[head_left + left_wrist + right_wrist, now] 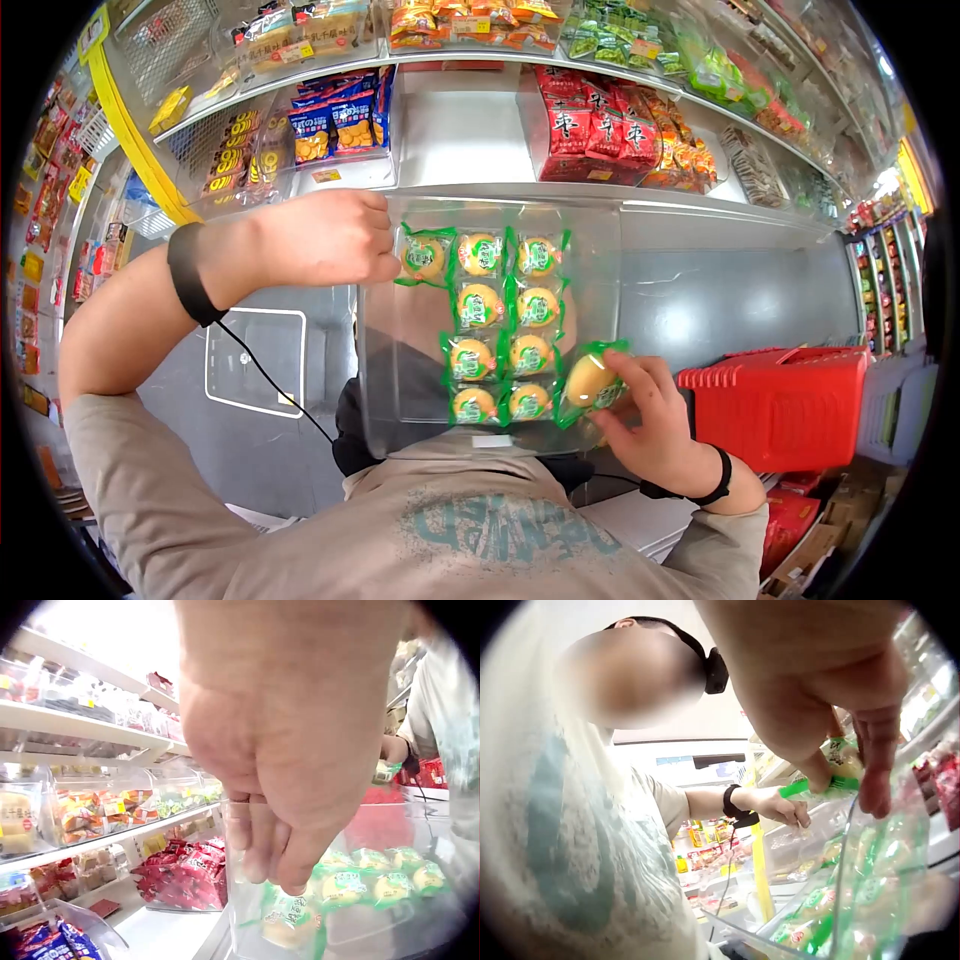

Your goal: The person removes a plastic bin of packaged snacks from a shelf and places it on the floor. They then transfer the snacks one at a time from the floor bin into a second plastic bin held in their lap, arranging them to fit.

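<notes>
A clear plastic bin (400,400) holds rows of round yellow cakes in green-and-clear wrappers (480,305). My left hand (330,238) is at the bin's upper left corner, fingers curled over its rim; in the left wrist view this hand (277,750) hangs above the wrapped cakes (345,886). With thumb and fingers, my right hand (655,420) pinches one wrapped cake (590,380) at the bin's right side. The right wrist view shows that hand (825,697) with the green wrapper (844,782) between thumb and fingers, above the bin's edge.
Behind the bin, shelves carry red packets (590,125), blue packets (340,125) and orange snack bags (470,25). A red basket (770,410) stands to the right. A yellow post (130,120) rises at the left, and a black cable (270,380) hangs from the left wristband.
</notes>
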Tool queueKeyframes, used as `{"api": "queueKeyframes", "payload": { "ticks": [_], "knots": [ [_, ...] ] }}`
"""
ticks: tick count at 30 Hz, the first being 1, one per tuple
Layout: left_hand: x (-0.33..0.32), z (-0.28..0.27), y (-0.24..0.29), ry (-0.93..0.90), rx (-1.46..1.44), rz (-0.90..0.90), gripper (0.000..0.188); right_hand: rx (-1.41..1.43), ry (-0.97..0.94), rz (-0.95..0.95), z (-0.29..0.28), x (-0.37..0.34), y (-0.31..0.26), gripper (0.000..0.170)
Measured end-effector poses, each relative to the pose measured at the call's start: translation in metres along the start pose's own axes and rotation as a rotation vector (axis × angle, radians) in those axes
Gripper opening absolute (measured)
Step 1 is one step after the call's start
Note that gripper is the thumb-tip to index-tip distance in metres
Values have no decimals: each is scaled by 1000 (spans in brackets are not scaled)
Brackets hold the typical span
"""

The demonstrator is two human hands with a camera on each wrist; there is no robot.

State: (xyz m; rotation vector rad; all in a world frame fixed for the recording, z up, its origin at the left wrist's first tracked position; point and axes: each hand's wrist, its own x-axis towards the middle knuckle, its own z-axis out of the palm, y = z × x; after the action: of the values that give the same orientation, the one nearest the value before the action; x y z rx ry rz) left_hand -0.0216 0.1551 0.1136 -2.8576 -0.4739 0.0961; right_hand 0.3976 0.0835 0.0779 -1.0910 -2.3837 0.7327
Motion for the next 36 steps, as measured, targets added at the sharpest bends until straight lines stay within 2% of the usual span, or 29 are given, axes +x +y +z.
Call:
{"api": "queueKeyframes", "payload": {
  "ticks": [2,6,7,9,10,11,13,16,18,20,23,24,25,29,32,34,36],
  "knots": [
    [-3,7,-6,2,-62,-34,15,76,-80,32,-1,7,-8,69],
    [-15,37,4,-125,-118,-103,13,-186,-270,40,8,27,-15,62],
    [-18,44,4,-182,-140,-160,10,-268,-239,-10,8,36,-18,61],
    [-23,55,2,-125,-177,-209,9,-419,-171,-94,3,57,-26,60],
    [-22,54,0,-92,-190,-231,9,-396,-179,-108,4,69,-28,60],
    [-20,49,2,-201,-230,-297,4,-376,-186,-122,5,84,-33,60],
    [-17,47,3,-214,-325,-352,13,-303,-204,-181,14,108,-34,57],
    [-13,38,2,-237,-444,-415,30,-298,-507,-144,50,151,-32,44],
    [-11,36,2,-231,-492,-435,38,-268,-671,-39,72,174,-45,38],
    [-11,38,3,-196,-518,-446,43,-251,-725,-70,101,183,-47,37],
    [-10,44,7,-250,-523,-481,45,-250,-794,-84,135,189,-56,37],
    [-9,43,8,-324,-517,-467,46,-254,-811,-84,145,190,-60,37],
    [-6,40,8,-400,-511,-448,47,-301,-813,-69,155,191,-62,48],
    [2,30,7,-654,-567,-449,51,-178,-807,-40,174,195,-42,48],
    [2,24,0,-670,-659,-427,56,-308,-886,-58,151,204,-42,43],
    [7,20,-5,-749,-702,-450,59,-354,-714,-57,114,204,-51,35],
    [11,20,-6,-769,-743,-463,59,-404,-660,38,93,220,-47,30]
  ]
}}
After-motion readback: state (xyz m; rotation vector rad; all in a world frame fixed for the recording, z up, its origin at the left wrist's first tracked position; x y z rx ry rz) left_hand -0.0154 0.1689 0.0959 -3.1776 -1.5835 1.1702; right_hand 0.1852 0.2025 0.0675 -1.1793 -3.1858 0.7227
